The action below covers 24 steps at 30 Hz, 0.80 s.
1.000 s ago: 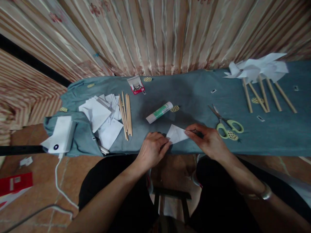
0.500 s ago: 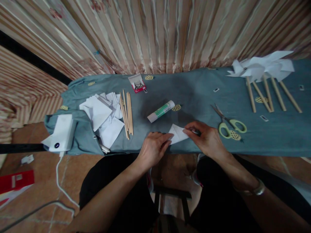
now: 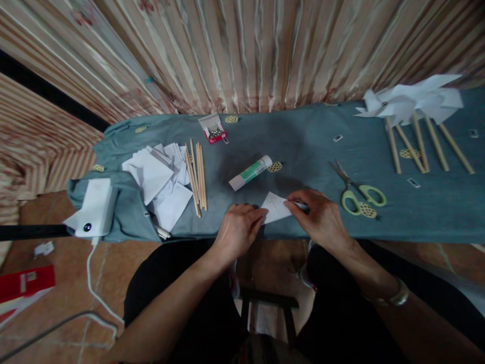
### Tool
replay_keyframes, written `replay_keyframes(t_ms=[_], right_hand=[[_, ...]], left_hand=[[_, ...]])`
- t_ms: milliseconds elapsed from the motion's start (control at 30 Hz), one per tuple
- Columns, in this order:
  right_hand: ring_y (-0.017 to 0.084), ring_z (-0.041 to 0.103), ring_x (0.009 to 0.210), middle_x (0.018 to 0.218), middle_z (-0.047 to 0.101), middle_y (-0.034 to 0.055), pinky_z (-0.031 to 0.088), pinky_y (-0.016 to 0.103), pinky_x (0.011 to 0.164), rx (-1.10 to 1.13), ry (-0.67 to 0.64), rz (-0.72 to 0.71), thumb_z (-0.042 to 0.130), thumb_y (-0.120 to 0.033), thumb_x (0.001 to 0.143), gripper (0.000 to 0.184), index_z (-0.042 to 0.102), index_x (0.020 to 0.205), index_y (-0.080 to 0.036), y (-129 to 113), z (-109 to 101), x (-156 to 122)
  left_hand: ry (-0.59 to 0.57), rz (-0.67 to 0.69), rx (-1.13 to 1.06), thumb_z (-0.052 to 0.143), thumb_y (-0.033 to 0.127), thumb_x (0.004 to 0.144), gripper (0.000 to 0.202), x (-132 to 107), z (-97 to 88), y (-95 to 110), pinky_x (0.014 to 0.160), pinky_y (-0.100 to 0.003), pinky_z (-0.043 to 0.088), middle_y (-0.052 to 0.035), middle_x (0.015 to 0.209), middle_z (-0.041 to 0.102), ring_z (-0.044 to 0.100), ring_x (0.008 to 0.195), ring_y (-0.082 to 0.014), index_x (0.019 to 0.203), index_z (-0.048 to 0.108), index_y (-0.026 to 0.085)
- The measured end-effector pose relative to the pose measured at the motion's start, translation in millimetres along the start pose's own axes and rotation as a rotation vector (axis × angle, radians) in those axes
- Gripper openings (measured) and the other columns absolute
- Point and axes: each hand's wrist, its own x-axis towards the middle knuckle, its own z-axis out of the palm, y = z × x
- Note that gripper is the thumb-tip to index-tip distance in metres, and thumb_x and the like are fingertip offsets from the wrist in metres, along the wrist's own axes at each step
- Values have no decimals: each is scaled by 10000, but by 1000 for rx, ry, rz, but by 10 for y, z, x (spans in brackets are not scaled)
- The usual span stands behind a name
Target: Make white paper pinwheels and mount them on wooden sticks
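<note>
Folded paper (image 3: 275, 209), lower centre | left hand (image 3: 237, 228) pinched left corner | right hand (image 3: 323, 217) pinched right side, grip crept slightly inward | fold apparently still being worked

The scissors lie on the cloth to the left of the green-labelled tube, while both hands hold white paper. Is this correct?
Not quite: the head view shows the scissors to the right of the green-labelled tube. They do lie on the cloth, and the left hand and right hand hold white paper.

No text legible; print on glue stick (image 3: 250, 173), small box (image 3: 214, 132) unreadable.
</note>
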Motion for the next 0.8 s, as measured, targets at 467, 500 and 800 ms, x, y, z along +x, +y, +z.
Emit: replay_keyframes(t_ms=[467,500,800], right_hand=[[208,648,754,796,711,39,436,337,771,-61,34,3,591,-297,899,144,657,825,-193,-26,41,-7],[207,647,752,794,711,38,435,335,768,-63,34,-1,588,-296,901,146,656,825,-192,-28,42,-5],[225,619,765,787,710,49,405,353,766,-263,72,-154,550,-274,930,162,643,840,-177,-33,77,-25]], left_hand=[[32,12,25,563,217,923,212,16,28,-12,721,-298,474,-43,775,670,617,732,-172,1056,722,172],[30,14,27,561,218,924,213,16,27,-12,721,-297,473,-43,778,671,618,735,-172,1056,721,171],[5,26,93,547,230,935,220,32,27,-11,713,-307,456,-44,793,680,616,743,-181,1063,719,183]])
